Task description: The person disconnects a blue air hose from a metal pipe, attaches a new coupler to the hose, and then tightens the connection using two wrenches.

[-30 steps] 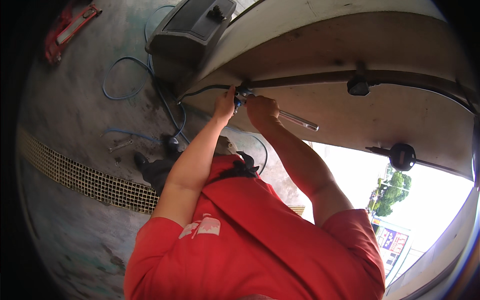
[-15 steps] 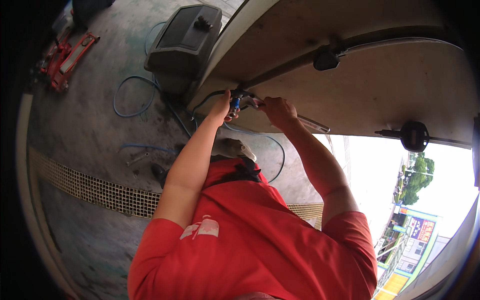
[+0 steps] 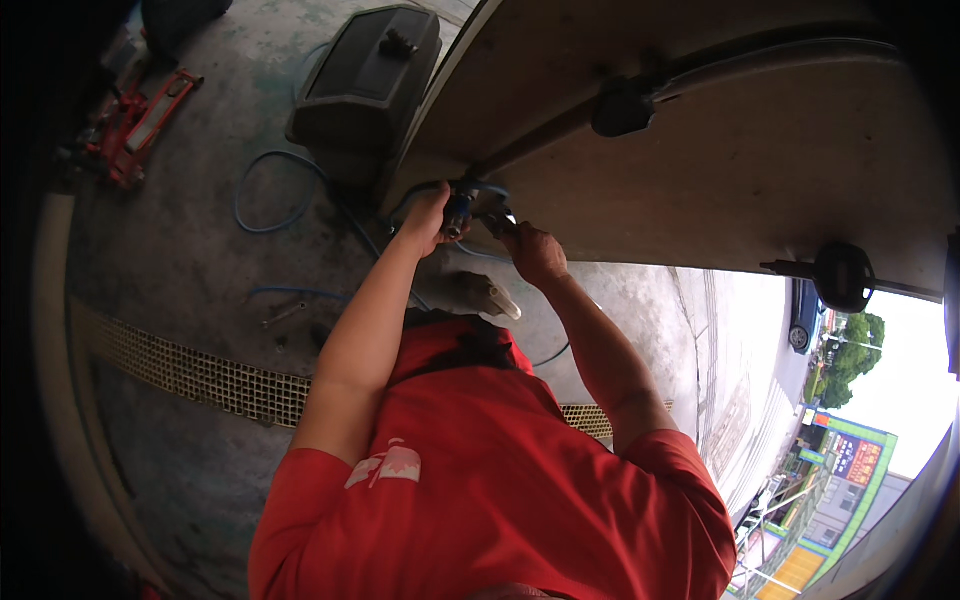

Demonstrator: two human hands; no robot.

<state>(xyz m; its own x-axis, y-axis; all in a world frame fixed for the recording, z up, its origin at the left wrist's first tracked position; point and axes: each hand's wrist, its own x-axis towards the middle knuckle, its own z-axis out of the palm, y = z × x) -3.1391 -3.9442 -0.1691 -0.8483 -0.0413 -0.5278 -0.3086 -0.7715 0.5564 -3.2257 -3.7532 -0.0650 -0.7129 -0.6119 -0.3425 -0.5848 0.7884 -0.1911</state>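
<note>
My left hand [image 3: 427,220] is closed around a blue-and-metal fitting [image 3: 458,214], its round end facing me. Dark hose curves around the fitting close to the panel. Just to the right, my right hand [image 3: 538,254] grips a wrench [image 3: 497,218]. The metal head of the wrench shows beside the fitting; its handle is hidden by my hand and forearm. Whether the jaws touch the fitting, I cannot tell.
A large brown panel [image 3: 690,190] with a dark rod [image 3: 545,137] along it hangs ahead. A dark grey box [image 3: 352,85] stands beyond my left hand. Blue hose [image 3: 240,200], a loose wrench [image 3: 285,316], a floor grate [image 3: 200,370] and a red floor jack [image 3: 145,125] lie left.
My right hand has moved left and closer to me. The wrench has swung round, so its long handle no longer sticks out to the right. My left hand keeps its hold.
</note>
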